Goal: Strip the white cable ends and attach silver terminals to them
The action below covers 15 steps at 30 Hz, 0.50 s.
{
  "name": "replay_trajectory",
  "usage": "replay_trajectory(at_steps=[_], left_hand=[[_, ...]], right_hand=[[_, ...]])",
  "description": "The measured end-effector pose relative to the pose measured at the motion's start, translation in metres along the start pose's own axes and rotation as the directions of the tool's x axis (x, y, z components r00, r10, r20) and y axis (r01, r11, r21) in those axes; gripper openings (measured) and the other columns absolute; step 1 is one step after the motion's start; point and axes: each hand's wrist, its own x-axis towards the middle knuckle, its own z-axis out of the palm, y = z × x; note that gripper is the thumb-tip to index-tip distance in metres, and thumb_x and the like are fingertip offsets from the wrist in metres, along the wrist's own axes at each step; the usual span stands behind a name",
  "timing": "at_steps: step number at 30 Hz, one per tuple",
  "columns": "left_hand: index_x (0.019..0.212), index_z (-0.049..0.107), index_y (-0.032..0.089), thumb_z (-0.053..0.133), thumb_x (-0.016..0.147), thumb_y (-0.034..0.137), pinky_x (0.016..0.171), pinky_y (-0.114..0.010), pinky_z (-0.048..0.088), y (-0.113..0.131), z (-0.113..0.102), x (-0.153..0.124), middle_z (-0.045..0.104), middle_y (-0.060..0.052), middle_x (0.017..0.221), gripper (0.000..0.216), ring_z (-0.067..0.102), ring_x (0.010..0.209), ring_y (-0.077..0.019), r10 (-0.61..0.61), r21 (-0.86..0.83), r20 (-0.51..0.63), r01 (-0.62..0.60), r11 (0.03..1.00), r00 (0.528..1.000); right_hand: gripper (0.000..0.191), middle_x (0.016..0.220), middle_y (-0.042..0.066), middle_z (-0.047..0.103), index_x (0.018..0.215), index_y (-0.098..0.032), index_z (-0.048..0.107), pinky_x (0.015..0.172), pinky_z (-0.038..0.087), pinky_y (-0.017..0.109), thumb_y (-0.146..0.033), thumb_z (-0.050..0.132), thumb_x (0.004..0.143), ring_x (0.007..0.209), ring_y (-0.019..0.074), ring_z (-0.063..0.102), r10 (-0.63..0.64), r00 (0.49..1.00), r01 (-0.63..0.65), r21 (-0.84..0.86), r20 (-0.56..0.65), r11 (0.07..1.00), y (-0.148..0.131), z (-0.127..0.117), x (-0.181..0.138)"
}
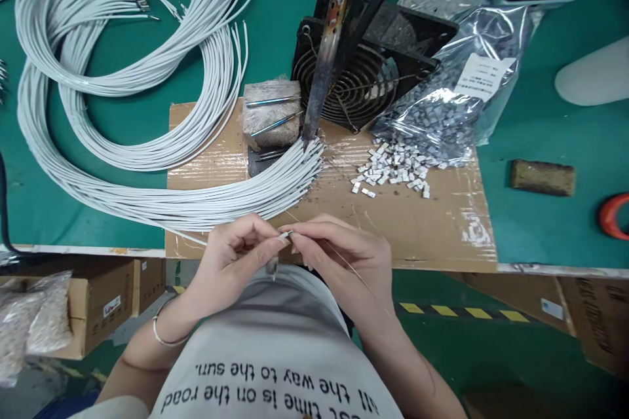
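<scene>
My left hand is closed in a pinch on a white cable, close to its end, just beyond the table's front edge. Fingertips of my right hand are pressed together at the cable's small dark tip, meeting the left fingers; what exactly lies between them is too small to tell. A thin pale strand runs across the right hand. Behind both hands, a bundle of white cables lies on the cardboard sheet, its ends beneath a soldering iron. A pile of small connectors sits to the right.
More coiled white cables fill the back left. A black fan stands behind the iron, beside a wrapped block. A plastic bag of connectors, a brown block and red tape are on the right.
</scene>
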Motion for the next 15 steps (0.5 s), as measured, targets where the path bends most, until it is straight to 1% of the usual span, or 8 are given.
replay_trajectory(at_steps=[3, 6, 11, 15], left_hand=[[0.083, 0.069, 0.018, 0.073, 0.104, 0.025, 0.054, -0.021, 0.038, -0.0008, 0.0011, 0.0004, 0.064, 0.004, 0.064, 0.022, 0.050, 0.056, -0.0082, 0.019, 0.024, -0.009, -0.019, 1.000, 1.000], [0.080, 0.067, 0.018, 0.074, 0.102, 0.024, 0.054, -0.021, 0.039, 0.0002, 0.0029, 0.0007, 0.064, 0.003, 0.065, 0.024, 0.052, 0.057, -0.0086, 0.024, 0.057, -0.022, -0.022, 0.998, 0.999], [0.076, 0.065, 0.017, 0.080, 0.095, 0.024, 0.051, -0.020, 0.035, 0.0049, 0.0050, 0.0003, 0.062, 0.003, 0.063, 0.025, 0.048, 0.055, -0.0084, 0.009, 0.083, -0.054, -0.005, 0.997, 0.998], [0.076, 0.065, 0.017, 0.080, 0.095, 0.024, 0.050, -0.021, 0.030, 0.0065, 0.0036, 0.0002, 0.058, 0.004, 0.063, 0.025, 0.042, 0.055, -0.0078, 0.015, 0.127, -0.031, -0.011, 0.992, 0.999]], right_hand=[[0.019, 0.082, 0.002, 0.080, 0.098, -0.032, 0.091, 0.062, 0.056, 0.026, -0.019, 0.078, 0.097, 0.070, 0.0145, 0.072, 0.010, 1.000, -0.010, -0.011, -0.010, 1.000, -0.0004, 0.0002, -0.0007], [0.015, 0.079, 0.002, 0.079, 0.094, -0.030, 0.091, 0.058, 0.053, 0.027, -0.021, 0.079, 0.095, 0.067, 0.0149, 0.069, 0.038, 0.999, -0.038, 0.020, -0.006, 0.999, -0.0002, -0.0004, -0.0011], [0.009, 0.070, 0.002, 0.075, 0.088, -0.027, 0.091, 0.051, 0.043, 0.025, -0.024, 0.083, 0.089, 0.059, 0.0133, 0.061, 0.098, 0.995, -0.099, 0.081, 0.020, 0.992, 0.0027, -0.0018, 0.0002], [0.009, 0.065, 0.001, 0.072, 0.080, -0.026, 0.089, 0.049, 0.038, 0.024, -0.020, 0.084, 0.083, 0.055, 0.0115, 0.055, 0.104, 0.994, -0.107, 0.102, 0.039, 0.989, 0.0024, -0.0050, 0.0035]])
